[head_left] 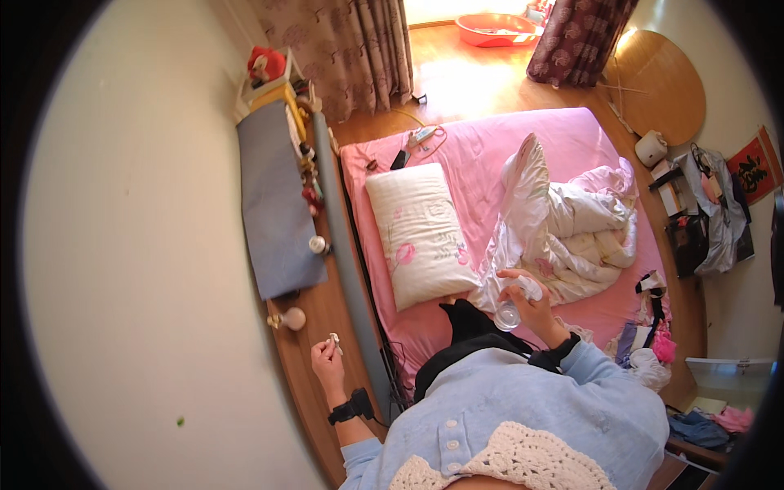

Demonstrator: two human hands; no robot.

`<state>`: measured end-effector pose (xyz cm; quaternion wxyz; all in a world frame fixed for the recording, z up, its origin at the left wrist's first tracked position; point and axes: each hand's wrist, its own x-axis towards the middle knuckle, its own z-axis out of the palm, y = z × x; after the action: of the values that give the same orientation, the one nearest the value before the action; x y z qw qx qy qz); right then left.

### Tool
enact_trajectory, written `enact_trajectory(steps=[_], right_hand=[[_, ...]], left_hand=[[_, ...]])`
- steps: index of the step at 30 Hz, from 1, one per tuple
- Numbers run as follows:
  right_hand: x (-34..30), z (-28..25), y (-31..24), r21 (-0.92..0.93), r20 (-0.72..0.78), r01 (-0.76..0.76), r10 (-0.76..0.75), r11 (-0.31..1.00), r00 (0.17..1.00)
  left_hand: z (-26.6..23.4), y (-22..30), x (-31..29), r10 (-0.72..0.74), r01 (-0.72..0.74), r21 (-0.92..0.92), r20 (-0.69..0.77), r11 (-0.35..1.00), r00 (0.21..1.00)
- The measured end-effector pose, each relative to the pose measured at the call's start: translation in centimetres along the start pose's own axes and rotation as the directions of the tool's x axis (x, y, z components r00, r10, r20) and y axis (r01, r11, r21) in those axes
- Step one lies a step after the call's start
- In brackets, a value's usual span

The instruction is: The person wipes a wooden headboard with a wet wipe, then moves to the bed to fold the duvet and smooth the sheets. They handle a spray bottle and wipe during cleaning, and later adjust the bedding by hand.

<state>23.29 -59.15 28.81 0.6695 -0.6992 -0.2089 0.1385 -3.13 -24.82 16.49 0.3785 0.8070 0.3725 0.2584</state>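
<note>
A light pinch on the small white piece [336, 340] and a steady hold on the clear container [506, 317] should serve best.
Left hand [327, 364], over a brown wooden ledge [302, 369]: fingertips pinching the piece. Right hand [536, 312], over the pink bed [482, 155]: fingers curled around the container; how firmly, I cannot tell.

The pale object [336, 342] in the left hand [327, 366] is too small to identify; the right hand [539, 314] partly hides a clear container [506, 317].
</note>
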Motion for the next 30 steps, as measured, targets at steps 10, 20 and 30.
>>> enact_trajectory(steps=[10,20,30], right_hand=[[16.0,-10.0,1.7,0.089,-0.121,0.077,-0.066,0.993,0.990],[26.2,-18.2,1.2,0.057,-0.358,0.012,0.009,0.998,0.933],[44.8,-28.0,-0.1,0.090,-0.716,0.165,-0.052,0.982,0.696]], left_hand=[[11.0,10.1,18.5,0.223,-0.266,0.296,0.169,0.918,0.960],[23.5,20.3,36.4,0.231,-0.281,0.183,0.253,0.942,0.939],[47.0,29.4,56.0,0.508,-0.536,0.080,0.230,0.840,0.830]])
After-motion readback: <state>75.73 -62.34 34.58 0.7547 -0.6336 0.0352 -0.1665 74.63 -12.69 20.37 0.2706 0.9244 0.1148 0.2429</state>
